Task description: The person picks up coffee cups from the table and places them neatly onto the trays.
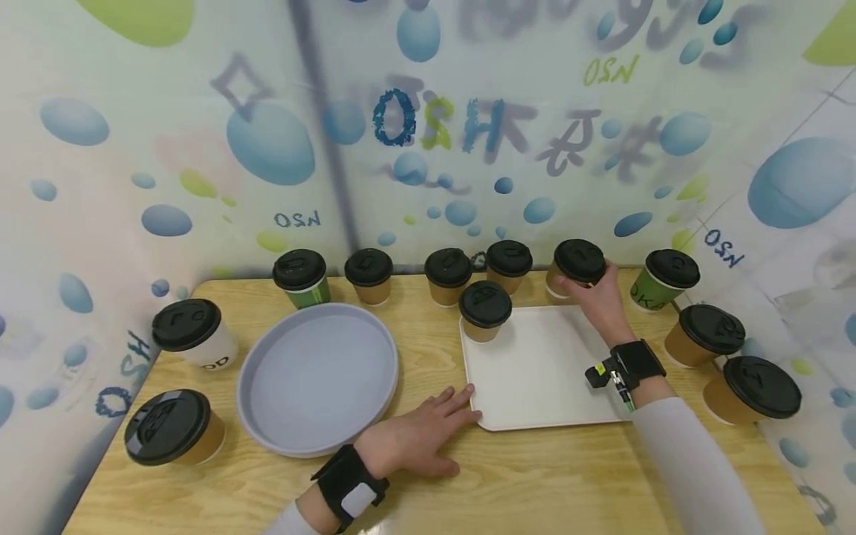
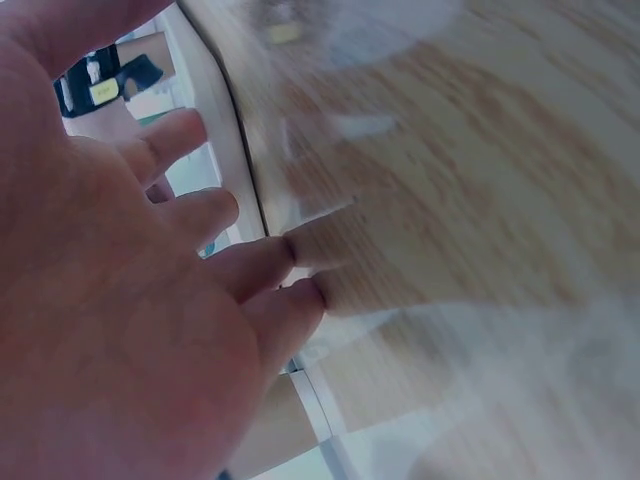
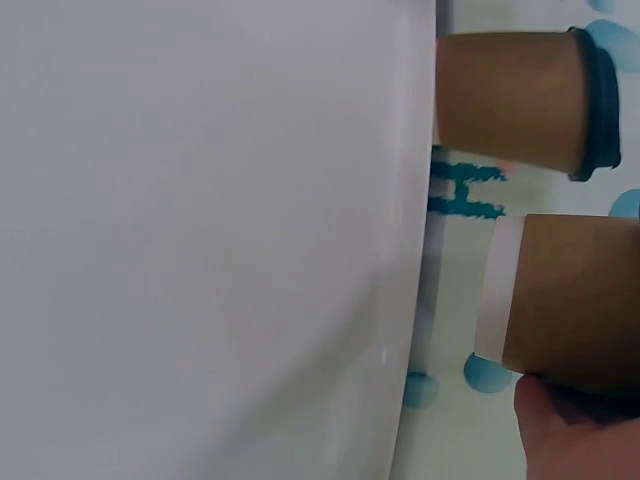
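At the back right, my right hand (image 1: pixel 605 301) grips a brown paper cup (image 1: pixel 579 261) with a black lid, just behind the white rectangular tray (image 1: pixel 555 379). The right wrist view shows the cup's brown side (image 3: pixel 575 295) and pale bottom band, with fingers (image 3: pixel 575 445) against it. Another brown cup (image 1: pixel 484 312) with a black lid stands at the tray's back left corner. My left hand (image 1: pixel 421 435) rests on the table with its fingers spread, fingertips right at the tray's front left corner. It holds nothing.
A round grey-blue tray (image 1: pixel 317 379) lies on the left. Along the back stand several lidded cups, among them a green cup (image 1: pixel 310 293) and a brown cup (image 1: pixel 448 279). More cups line both sides, including a white cup (image 1: pixel 214 353) and a brown cup (image 1: pixel 729 397).
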A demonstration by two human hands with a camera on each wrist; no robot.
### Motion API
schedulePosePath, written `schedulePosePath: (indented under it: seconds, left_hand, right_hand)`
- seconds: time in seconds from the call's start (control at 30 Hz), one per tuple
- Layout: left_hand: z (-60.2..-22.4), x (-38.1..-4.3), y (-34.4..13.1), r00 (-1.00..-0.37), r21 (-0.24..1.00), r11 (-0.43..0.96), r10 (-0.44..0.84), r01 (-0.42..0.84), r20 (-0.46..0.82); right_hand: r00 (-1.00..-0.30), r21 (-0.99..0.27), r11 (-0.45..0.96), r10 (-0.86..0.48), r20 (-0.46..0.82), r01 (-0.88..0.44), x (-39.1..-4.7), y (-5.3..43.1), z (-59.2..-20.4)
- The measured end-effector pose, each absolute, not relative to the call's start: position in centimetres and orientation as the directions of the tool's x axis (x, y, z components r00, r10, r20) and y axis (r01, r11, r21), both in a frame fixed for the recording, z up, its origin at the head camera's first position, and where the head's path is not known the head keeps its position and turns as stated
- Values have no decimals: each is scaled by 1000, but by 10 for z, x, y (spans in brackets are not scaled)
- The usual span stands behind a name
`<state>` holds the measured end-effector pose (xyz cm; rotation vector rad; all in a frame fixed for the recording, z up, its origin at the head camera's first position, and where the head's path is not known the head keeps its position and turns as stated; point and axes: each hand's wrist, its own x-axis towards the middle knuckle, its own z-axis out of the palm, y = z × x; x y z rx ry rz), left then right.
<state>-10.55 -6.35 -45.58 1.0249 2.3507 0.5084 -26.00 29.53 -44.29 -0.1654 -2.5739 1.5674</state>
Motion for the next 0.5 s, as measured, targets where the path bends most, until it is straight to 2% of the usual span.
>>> schedulePosePath:
  seconds: [0.13,0.33,0.4,0.5]
  left_hand:
    - [-457,-105,-65,-585,497,630,765,597,-268]
    - [-465,-104,-59,-613,296,595,789,747,-40]
    - [-467,-105,-56,-623,264,599,782,756,12]
    - [-465,-106,-51,-642,262,615,766,744,26]
  right_hand:
    - [-987,-891,454,146,67,6,-245,292,-439]
    - [-991,-898,440,122,59,1,-223,285,-435]
    - [-992,-898,440,111,56,-2,-216,282,-435]
    - [-995,-907,421,79,53,-15,-209,277,-435]
